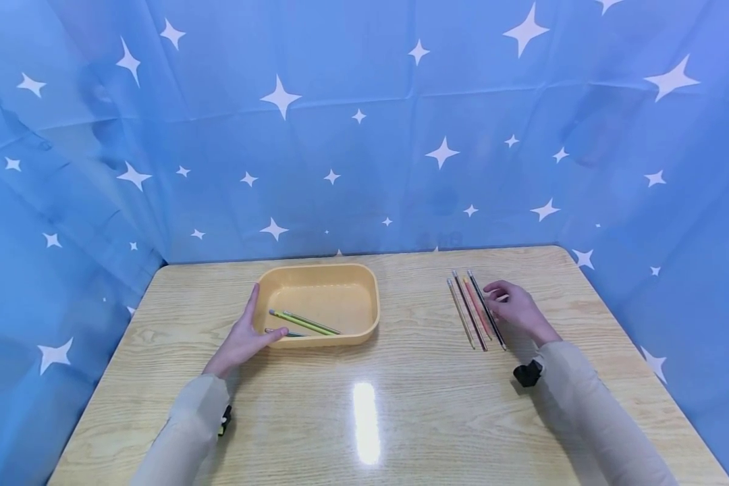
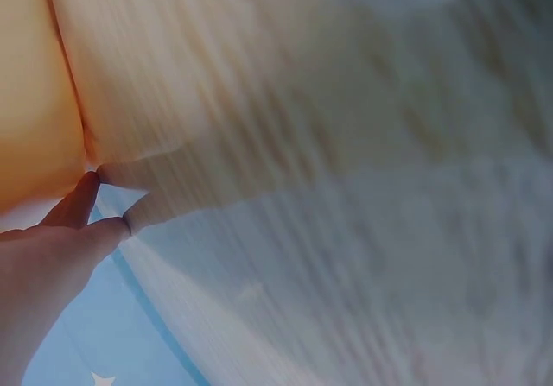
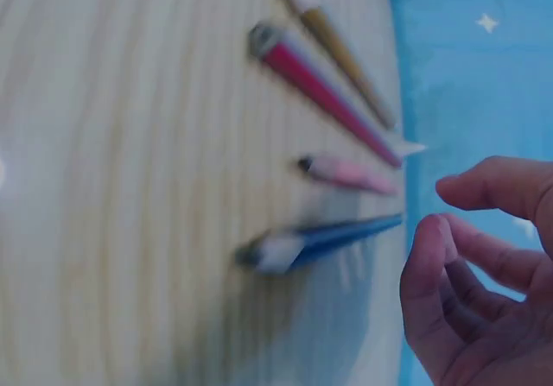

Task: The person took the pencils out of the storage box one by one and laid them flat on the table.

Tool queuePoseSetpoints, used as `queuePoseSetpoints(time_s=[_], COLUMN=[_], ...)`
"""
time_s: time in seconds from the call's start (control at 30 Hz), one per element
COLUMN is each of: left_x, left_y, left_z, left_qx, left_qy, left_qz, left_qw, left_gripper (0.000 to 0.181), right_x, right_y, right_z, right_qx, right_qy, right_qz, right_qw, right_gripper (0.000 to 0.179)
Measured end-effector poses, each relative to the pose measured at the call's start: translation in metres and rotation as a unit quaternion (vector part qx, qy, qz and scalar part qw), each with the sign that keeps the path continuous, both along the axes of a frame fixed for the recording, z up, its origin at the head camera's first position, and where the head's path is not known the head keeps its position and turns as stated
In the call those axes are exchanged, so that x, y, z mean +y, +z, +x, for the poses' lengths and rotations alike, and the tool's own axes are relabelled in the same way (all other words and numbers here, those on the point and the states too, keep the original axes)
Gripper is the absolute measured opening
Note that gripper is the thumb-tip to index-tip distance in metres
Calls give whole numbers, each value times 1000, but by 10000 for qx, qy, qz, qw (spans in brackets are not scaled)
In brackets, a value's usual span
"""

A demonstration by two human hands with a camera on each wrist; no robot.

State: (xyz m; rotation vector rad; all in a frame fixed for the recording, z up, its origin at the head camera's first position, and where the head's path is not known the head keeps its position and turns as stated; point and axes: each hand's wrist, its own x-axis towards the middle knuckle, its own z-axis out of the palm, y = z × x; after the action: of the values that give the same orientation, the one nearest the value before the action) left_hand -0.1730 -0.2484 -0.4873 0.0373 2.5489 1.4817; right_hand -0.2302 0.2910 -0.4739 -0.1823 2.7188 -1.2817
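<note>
My left hand [image 1: 250,337] spreads around the near left corner of a yellow plastic tray [image 1: 372,297], fingers along its side and thumb at the front rim. In the tray lie a lime-green pencil [image 1: 300,322], a dark green pencil [image 1: 316,322] and a teal pencil [image 1: 293,335] partly behind the front rim. My right hand [image 1: 518,312] hovers by the right-hand end of a row of pencils, thumb and forefinger apart, nothing between them. The row holds a gold pencil [image 1: 460,312], a dark red pencil [image 3: 320,84], a pink pencil [image 3: 350,175] and a dark blue-black pencil [image 3: 346,237].
Both tray and pencils rest on a pale wood-grain table [image 1: 425,405], with a bright light reflection at its front middle. A blue curtain [image 1: 352,148] with white stars hangs behind and along both sides.
</note>
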Motion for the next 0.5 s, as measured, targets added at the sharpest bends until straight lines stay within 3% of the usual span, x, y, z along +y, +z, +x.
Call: queuePoseSetpoints(time_s=[0.5], left_x=[0], left_y=[-2], left_z=[-1], left_qx=[114], left_qy=[-27], left_qz=[74], left_qw=[9999], left_gripper=[116], right_x=[-65], right_y=[15], right_z=[-7], right_qx=[513], right_qy=[434], right_qz=[-45], right_qw=[9977], right_gripper=[25])
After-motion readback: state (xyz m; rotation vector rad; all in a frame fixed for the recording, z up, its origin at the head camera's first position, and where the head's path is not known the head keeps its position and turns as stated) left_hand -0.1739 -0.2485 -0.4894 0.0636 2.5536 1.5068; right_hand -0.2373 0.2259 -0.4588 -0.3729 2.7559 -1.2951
